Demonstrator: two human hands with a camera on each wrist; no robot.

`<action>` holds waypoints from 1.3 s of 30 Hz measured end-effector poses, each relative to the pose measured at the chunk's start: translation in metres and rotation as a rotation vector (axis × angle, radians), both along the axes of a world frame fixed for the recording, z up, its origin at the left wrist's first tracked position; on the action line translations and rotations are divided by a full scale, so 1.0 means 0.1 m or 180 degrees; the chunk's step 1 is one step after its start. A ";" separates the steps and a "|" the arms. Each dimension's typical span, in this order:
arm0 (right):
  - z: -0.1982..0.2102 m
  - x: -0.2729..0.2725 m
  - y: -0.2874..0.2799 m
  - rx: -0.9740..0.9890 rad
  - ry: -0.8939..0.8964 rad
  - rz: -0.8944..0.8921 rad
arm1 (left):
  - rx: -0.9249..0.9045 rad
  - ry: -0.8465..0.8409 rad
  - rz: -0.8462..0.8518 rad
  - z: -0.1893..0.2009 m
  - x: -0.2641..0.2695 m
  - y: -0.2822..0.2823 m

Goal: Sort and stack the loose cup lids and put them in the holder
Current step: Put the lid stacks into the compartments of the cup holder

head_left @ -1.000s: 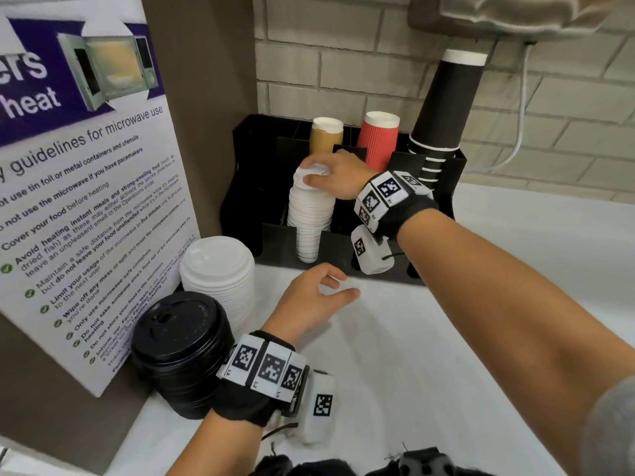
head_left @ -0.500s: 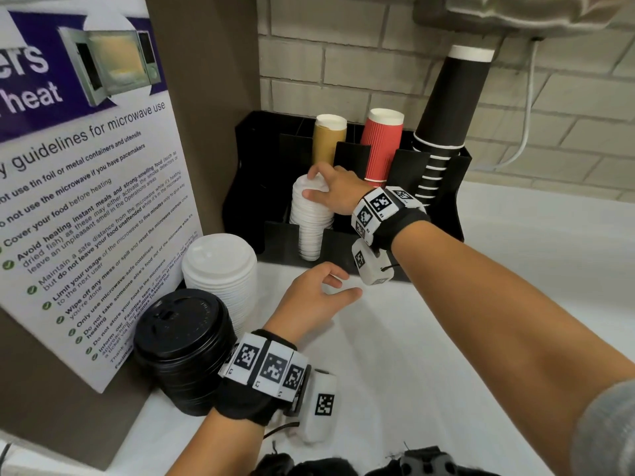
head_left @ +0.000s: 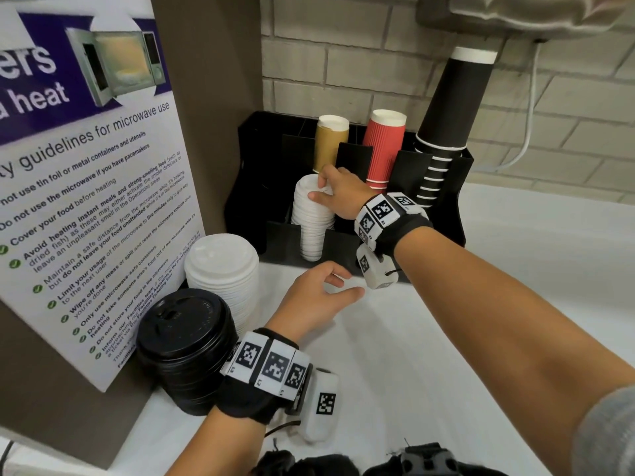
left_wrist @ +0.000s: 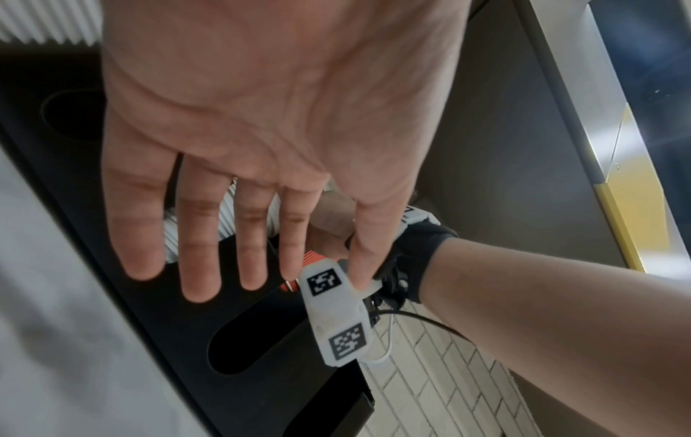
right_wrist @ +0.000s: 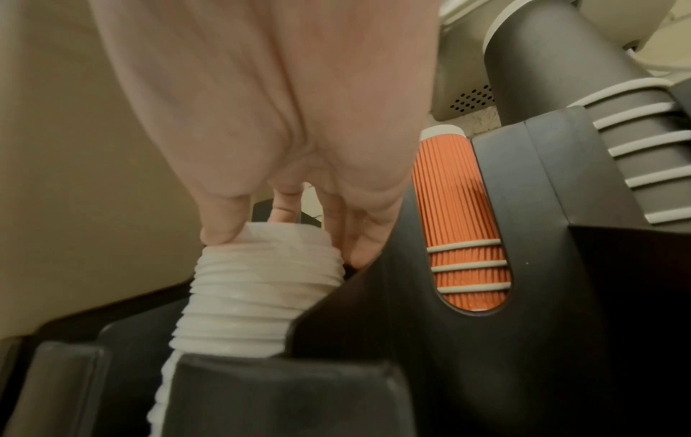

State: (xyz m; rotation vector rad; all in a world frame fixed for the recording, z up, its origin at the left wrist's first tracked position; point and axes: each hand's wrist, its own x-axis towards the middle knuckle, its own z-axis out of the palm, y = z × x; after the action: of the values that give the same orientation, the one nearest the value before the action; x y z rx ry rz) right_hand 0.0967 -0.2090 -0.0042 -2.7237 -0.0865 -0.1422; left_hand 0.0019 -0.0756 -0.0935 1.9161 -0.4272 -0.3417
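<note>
Item: small white lid stack (head_left: pixel 311 218), seated in holder (head_left: pixel 443 214); my right hand (head_left: pixel 343 197) pinches top. Left hand (head_left: pixel 309 300) relaxed, empty. Next, I judge: release, fetch counter stacks.

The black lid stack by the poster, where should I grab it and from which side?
Judging by its pose, grip the black lid stack low around its ribbed side wall, coming from the open counter side on the right. The poster blocks its left, and the larger white lid stack stands close behind. The left hand hovers nearest, open.
</note>
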 end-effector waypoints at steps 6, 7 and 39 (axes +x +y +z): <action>0.13 -0.14 -0.08 0.0395 -0.0401 0.0037 | 0.0118 -0.0294 -0.0373 0.42 -0.15 0.03; 0.13 -0.22 -0.11 0.0579 -0.0508 0.0052 | 0.0173 -0.0433 -0.0529 0.54 -0.19 0.05; -0.74 -1.50 1.05 0.0845 0.2432 0.1206 | 0.3916 -0.0347 0.0000 1.06 -0.68 1.19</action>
State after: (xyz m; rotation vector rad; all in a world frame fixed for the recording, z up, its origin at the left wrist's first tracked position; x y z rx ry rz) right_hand -0.0538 -0.1038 -0.0782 -2.2691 -0.3259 0.9109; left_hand -0.0665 0.0431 0.0122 3.1392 -0.2934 -0.5770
